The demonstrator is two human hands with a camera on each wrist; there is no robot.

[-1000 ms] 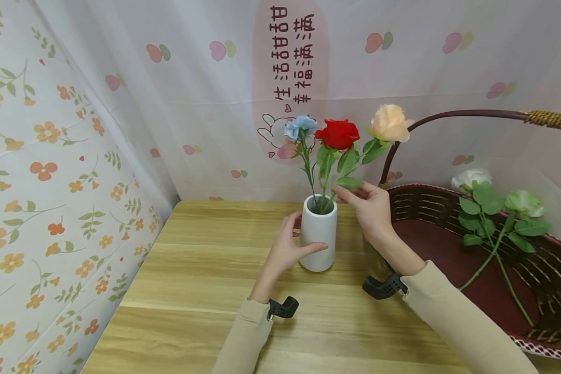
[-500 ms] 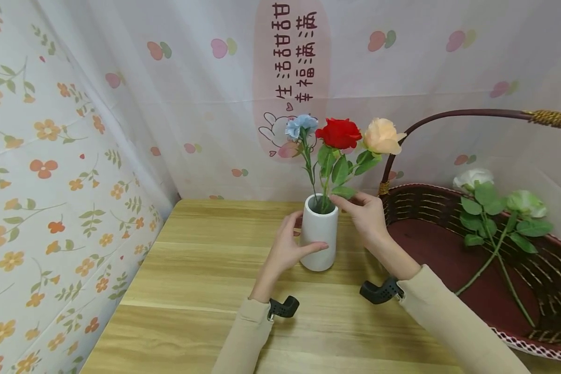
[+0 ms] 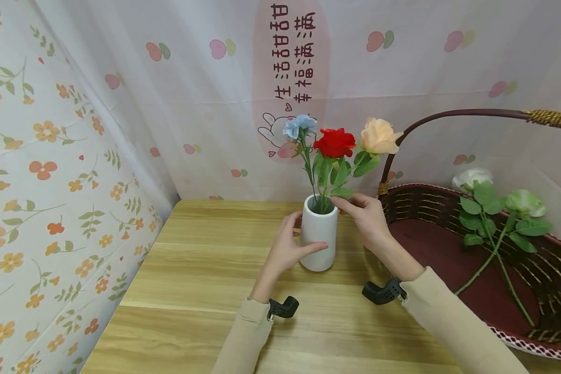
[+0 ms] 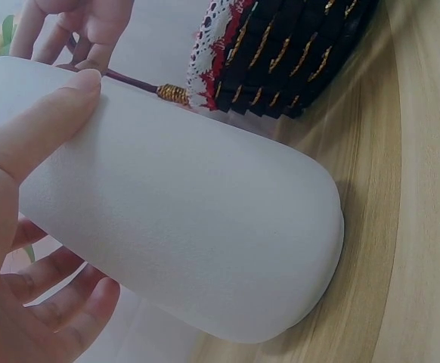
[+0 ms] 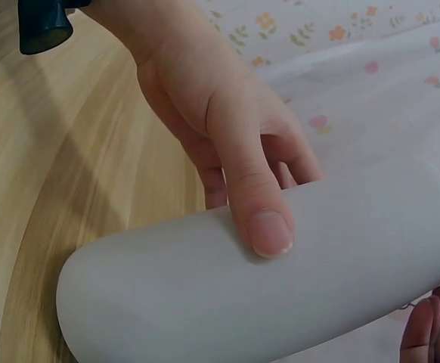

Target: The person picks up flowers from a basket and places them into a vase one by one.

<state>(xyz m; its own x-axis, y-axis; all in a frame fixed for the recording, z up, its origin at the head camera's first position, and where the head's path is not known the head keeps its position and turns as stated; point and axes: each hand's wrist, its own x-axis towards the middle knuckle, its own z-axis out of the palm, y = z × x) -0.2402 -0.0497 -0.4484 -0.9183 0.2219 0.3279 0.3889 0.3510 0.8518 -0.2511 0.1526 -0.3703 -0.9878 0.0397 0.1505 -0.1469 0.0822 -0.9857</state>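
Note:
In the head view a white vase (image 3: 319,241) stands upright on the wooden table. My left hand (image 3: 290,249) holds its left side, with the thumb across the front; the left wrist view shows fingers round the vase (image 4: 197,204). Three artificial flowers stand in the vase: a blue carnation (image 3: 300,127), a red rose (image 3: 335,143) and a peach rose (image 3: 379,136) leaning right. My right hand (image 3: 369,215) is at the right of the vase mouth, thumb and finger pinching the peach rose's stem low down, under a leaf. Leaves and fingers partly hide the stem there.
On the right a dark woven basket (image 3: 430,234) with an arched handle (image 3: 467,112) stands close to my right forearm. A white rose (image 3: 472,178) and a pale green rose (image 3: 525,203) lie in it. A printed curtain (image 3: 191,104) hangs behind the table.
My right hand has moved left and slightly down to the vase mouth. The peach rose has shifted left and a little lower, and the red rose has dipped. The left hand stays put.

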